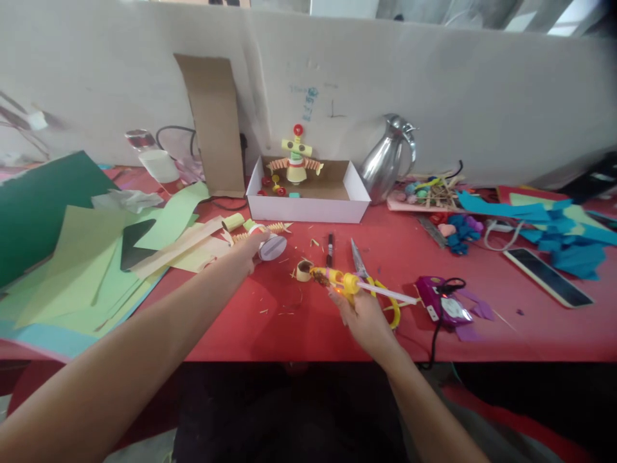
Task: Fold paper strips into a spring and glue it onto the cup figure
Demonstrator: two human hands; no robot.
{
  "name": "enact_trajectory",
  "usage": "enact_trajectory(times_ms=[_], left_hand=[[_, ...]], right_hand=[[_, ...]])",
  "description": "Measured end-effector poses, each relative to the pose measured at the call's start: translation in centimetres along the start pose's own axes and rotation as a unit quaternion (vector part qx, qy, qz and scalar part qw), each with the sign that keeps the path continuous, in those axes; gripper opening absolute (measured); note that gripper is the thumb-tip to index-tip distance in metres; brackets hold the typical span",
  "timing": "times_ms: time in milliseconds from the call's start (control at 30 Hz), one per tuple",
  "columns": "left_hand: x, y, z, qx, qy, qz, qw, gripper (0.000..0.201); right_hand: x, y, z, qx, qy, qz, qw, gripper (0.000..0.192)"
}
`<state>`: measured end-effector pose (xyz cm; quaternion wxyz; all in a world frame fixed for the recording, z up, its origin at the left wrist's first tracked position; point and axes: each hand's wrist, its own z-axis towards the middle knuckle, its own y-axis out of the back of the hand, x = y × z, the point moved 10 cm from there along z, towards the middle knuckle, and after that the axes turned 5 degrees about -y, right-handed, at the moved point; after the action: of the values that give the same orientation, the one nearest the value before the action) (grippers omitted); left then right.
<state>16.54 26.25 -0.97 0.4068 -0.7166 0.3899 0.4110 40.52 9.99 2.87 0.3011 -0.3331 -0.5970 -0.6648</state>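
Observation:
My left hand (251, 252) is closed around a small paper doll (273, 248), tipped so that its round pale base faces me. Folded-strip arms stick out beyond my fingers. In my right hand (366, 321) is a yellow hot glue gun (350, 283), a white glue stick (388, 293) reaching out of its back and a small orange light glowing on it. Its nozzle points left, close to a small tan ring (304, 272) on the table; whether they touch I cannot tell. Yellow-handled scissors (357, 258) lie partly behind the gun, beside a black marker (330, 249).
A white box (308, 209) holds a finished-looking paper doll (296, 167). Behind it stand a steel jug (384, 161) and a cardboard strip (214, 122). Coloured paper sheets (81, 257) cover the left. A purple power box (443, 302) and a phone (549, 276) lie right.

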Motion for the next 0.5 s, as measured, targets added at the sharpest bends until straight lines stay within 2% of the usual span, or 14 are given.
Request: enact_trajectory(times_ms=[133,300,367,467,500], left_hand=[[0.8,0.6,-1.0,-0.041,0.082,0.087,0.992,0.02],[-0.1,1.4,-2.6,-0.042,0.1,0.102,0.989,0.022],[0.2,1.1,-3.8,-0.001,0.128,0.059,0.99,0.026],[1.1,-0.6,-6.9,0.11,0.194,-0.042,0.974,0.035],[1.0,-1.2,-7.8,0.138,0.195,-0.065,0.969,0.036]], right_hand=[[0.4,0.1,0.2,0.0,0.003,0.006,1.0,0.033],[0.7,0.5,0.4,-0.015,0.004,0.05,0.999,0.035],[0.8,0.5,0.2,-0.016,-0.006,0.084,0.996,0.041],[1.6,0.1,-0.1,-0.004,-0.005,0.156,0.988,0.05],[2.2,0.1,-0.2,-0.001,0.005,0.177,0.984,0.051]])
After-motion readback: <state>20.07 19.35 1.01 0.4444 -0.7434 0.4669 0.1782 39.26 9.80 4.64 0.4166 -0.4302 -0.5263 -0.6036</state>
